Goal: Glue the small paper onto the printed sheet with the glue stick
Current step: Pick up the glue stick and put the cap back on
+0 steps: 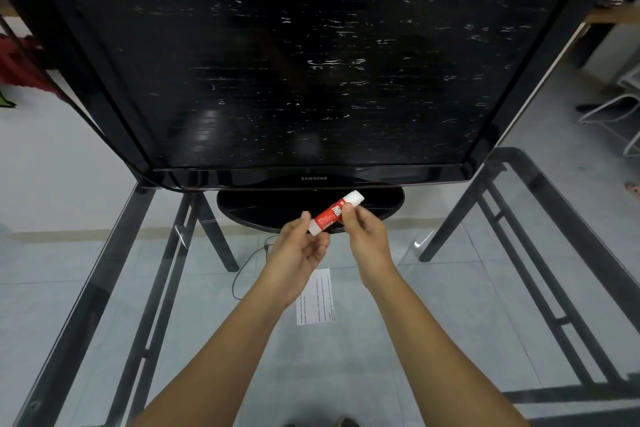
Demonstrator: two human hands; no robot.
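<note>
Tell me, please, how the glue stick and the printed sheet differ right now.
The glue stick is held in the air by the left hand and right hand; the printed sheet lies flat on the glass table. The stick is a red-and-white tube; the sheet is white with lines of text.

Two hands, the left hand [300, 246] and the right hand [366, 236], share one glue stick [334, 214]. One printed sheet [317, 298] lies on one glass table [450, 305]. One Samsung monitor [294, 55] stands there, with one black cable [249, 263].
</note>
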